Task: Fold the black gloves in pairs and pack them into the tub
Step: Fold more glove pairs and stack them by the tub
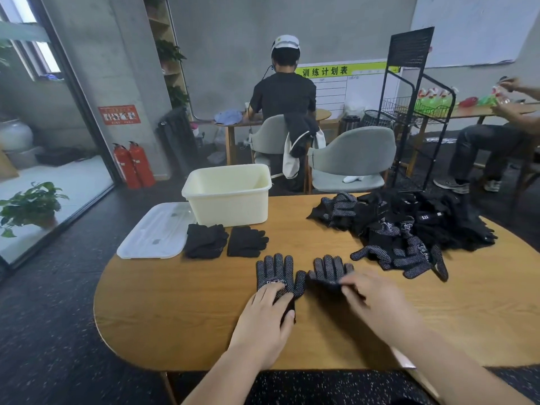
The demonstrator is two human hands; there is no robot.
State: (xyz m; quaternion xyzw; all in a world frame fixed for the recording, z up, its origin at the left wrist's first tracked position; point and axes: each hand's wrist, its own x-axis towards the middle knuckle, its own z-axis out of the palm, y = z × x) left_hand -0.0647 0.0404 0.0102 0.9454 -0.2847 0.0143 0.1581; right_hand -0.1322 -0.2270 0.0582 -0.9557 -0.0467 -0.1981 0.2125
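Two black dotted gloves lie palm-up side by side near the table's front. My left hand (267, 311) rests flat on the cuff of the left glove (276, 273). My right hand (369, 299), blurred, covers the lower part of the right glove (330, 268), fingers on its cuff. Two folded black glove pairs (206, 240) (247, 241) lie in front of the cream tub (228, 197), which looks empty inside. A large heap of loose black gloves (409, 229) sits at the table's right.
The tub's translucent lid (155, 233) lies at the table's left edge. The wooden table (181, 311) has a rounded left end. Beyond it stand two grey chairs (350, 159), a black wire rack (415, 112), and seated people.
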